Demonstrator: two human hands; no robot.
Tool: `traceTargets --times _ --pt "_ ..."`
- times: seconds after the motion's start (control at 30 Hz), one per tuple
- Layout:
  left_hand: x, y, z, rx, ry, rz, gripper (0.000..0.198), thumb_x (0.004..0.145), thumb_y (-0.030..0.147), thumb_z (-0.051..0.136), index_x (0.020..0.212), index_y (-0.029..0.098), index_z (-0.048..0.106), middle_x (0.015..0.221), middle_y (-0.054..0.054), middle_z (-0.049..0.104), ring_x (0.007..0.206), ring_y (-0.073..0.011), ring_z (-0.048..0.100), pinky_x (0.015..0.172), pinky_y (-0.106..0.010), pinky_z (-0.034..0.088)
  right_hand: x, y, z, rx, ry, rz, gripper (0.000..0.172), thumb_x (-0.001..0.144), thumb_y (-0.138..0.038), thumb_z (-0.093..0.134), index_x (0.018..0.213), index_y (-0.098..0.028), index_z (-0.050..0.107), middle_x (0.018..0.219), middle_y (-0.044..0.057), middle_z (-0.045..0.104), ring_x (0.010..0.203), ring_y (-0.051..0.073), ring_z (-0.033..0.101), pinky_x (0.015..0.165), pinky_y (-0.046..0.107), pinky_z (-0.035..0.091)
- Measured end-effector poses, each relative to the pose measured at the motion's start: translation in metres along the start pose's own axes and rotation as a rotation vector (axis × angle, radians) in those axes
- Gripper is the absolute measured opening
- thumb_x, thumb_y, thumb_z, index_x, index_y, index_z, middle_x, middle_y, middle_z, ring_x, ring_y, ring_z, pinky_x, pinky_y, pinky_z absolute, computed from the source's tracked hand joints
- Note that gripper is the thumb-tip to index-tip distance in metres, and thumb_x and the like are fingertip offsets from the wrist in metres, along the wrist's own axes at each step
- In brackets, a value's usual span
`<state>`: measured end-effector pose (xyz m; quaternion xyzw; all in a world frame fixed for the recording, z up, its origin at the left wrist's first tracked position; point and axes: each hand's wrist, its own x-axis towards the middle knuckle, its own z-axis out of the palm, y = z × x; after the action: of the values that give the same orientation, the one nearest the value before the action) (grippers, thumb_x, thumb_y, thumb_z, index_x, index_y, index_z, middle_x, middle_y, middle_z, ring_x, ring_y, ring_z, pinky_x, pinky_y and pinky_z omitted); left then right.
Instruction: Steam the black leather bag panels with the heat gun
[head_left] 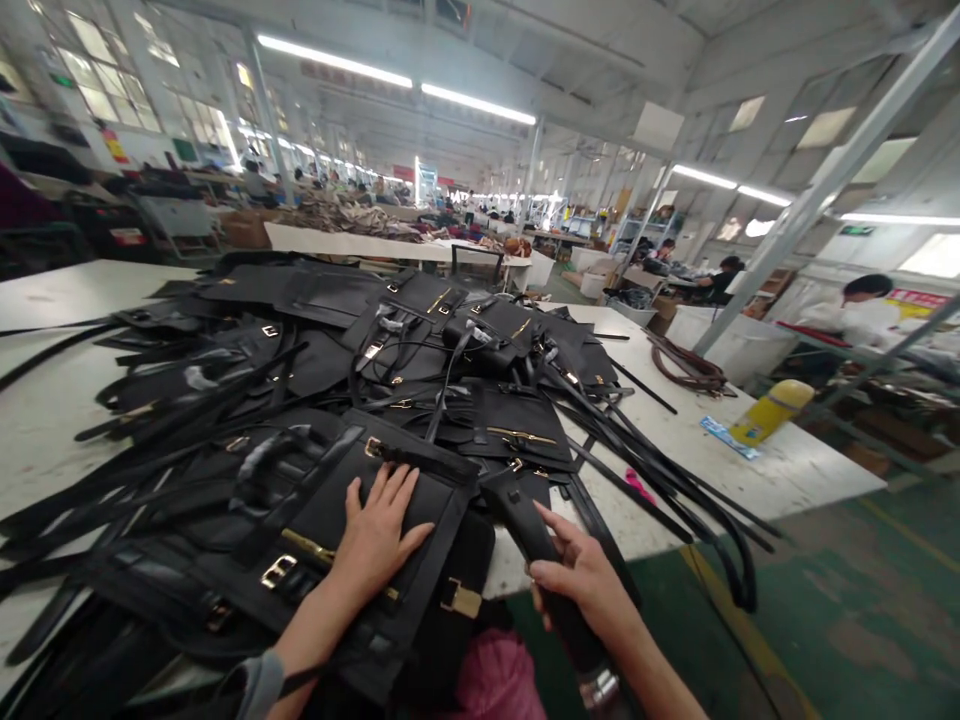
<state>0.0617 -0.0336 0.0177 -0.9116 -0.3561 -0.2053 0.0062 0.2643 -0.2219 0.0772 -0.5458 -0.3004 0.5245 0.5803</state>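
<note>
A black leather bag (435, 470) with gold buckles and a gold zip lies on top of the heap at the near edge of the table. My left hand (379, 530) rests flat on its panel, fingers spread, just below a small buckle (373, 447). My right hand (581, 575) is wrapped round a black heat gun (525, 520), held tilted to the right of the bag; its shiny metal collar (600, 690) shows at the bottom of the view. Below the bag's right edge, a gold clasp (461, 598) sits on another black piece.
More black bags (420, 300) with long straps are piled across the white table (810, 470). At the right stand a yellow bottle (772, 412), a blue-white packet (729, 437) and coiled brown straps (686, 368). Pink cloth (499, 675) hangs below. Other people work farther off.
</note>
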Motion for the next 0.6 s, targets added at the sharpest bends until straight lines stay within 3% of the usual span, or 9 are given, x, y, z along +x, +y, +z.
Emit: traceTargets --times 0.1,0.2,0.3,0.47,0.6 --pt "0.0 0.003 0.004 0.001 -0.006 0.006 0.062 0.078 0.042 0.049 0.134 0.02 0.032 0.14 -0.012 0.038 0.131 -0.0312 0.026 0.103 -0.058 0.013 0.016 0.009 0.004 -0.024 -0.161 0.088 0.076 0.063 -0.023 0.068 0.131 -0.015 0.035 0.058 -0.001 0.063 0.036 0.012 0.054 0.033 0.021 0.045" --pt "-0.003 0.001 0.009 -0.012 -0.022 0.018 0.065 0.077 0.041 0.049 0.135 0.018 0.03 0.141 -0.012 0.035 0.131 -0.0294 0.026 0.104 -0.057 0.013 0.035 0.019 0.013 -0.052 -0.228 0.144 0.073 0.062 -0.021 0.068 0.129 -0.018 0.039 0.057 -0.002 0.062 0.036 0.012 0.054 0.032 0.021 0.045" --pt "-0.004 -0.001 0.012 -0.023 -0.037 0.026 0.067 0.076 0.04 0.05 0.135 0.016 0.029 0.142 -0.013 0.034 0.131 -0.0283 0.026 0.105 -0.055 0.013 0.057 0.02 0.022 -0.064 -0.206 0.084 0.067 0.064 -0.02 0.066 0.127 -0.017 0.042 0.057 -0.002 0.063 0.036 0.011 0.053 0.032 0.02 0.045" --pt "-0.004 -0.003 0.012 -0.051 -0.041 0.017 0.065 0.076 0.041 0.05 0.133 0.017 0.032 0.142 -0.012 0.034 0.132 -0.0282 0.026 0.106 -0.054 0.012 0.077 -0.003 0.022 -0.091 0.018 -0.094 0.068 0.067 -0.023 0.065 0.129 -0.016 0.038 0.054 -0.005 0.059 0.036 0.01 0.051 0.032 0.02 0.045" --pt "-0.005 -0.003 0.011 -0.06 -0.047 0.017 0.065 0.076 0.041 0.05 0.133 0.017 0.032 0.142 -0.012 0.033 0.132 -0.0277 0.026 0.107 -0.055 0.013 0.067 -0.016 0.009 -0.129 -0.113 -0.005 0.061 0.067 -0.022 0.065 0.125 -0.018 0.043 0.063 -0.002 0.061 0.039 0.012 0.055 0.033 0.021 0.046"
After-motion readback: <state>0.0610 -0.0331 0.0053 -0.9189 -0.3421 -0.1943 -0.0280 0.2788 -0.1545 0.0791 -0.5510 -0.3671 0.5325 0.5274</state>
